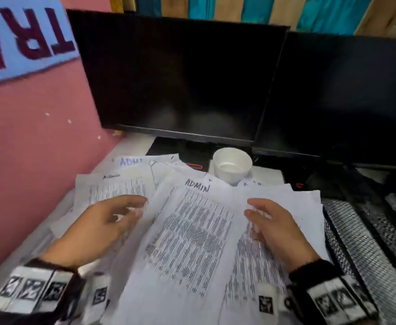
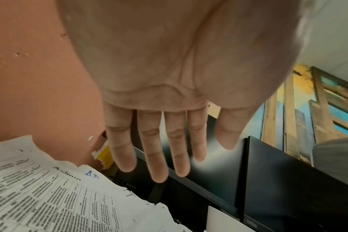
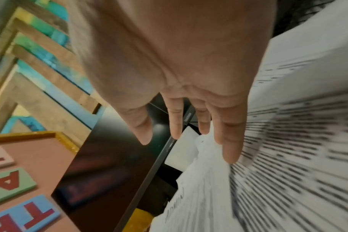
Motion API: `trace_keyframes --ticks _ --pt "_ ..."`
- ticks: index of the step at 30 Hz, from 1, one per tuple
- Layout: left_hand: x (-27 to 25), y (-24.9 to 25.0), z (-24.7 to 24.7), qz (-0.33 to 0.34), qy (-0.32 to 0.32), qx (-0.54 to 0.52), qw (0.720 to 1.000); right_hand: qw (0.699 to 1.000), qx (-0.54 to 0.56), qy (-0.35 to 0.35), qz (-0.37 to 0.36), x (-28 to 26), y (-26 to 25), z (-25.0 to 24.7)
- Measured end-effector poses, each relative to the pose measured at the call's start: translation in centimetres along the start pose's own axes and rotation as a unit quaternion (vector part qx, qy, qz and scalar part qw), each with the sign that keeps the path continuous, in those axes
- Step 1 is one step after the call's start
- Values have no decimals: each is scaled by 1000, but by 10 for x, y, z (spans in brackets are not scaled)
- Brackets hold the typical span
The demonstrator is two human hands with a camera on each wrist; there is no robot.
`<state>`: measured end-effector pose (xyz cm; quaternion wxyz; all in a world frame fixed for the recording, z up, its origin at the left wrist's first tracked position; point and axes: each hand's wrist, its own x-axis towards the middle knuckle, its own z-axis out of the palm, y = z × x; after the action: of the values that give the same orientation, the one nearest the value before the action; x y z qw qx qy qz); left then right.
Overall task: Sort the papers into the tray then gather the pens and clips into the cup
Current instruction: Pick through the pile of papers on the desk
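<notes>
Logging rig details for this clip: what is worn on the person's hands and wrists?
Left hand and right hand are bare. Each wrist carries a dark band with white blocks printed with black square marker codes; a dark cuff shows at the right wrist.

Papers lie fanned and overlapping across the near half of the desk, sheets marked "ADMIN" on top and toward the back. Cup stands upright just behind the far edge of the papers, in front of two monitors set side by side along the back. Wall runs along the left; mesh tray sits right of the papers, touching their edge.
</notes>
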<state>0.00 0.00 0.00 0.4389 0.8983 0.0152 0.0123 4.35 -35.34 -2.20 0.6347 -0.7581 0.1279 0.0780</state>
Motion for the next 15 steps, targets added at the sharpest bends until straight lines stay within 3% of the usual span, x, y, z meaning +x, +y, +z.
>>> trace_keyframes --ticks 4,10,15 --pt "-16 -3 5 -45 17 8 999 997 67 7 42 -13 11 3" --pt "-35 -6 16 -93 -75 104 987 989 105 -24 97 -44 2 16" --pt "-43 -12 30 -97 -128 112 981 983 174 -5 66 -64 9 40"
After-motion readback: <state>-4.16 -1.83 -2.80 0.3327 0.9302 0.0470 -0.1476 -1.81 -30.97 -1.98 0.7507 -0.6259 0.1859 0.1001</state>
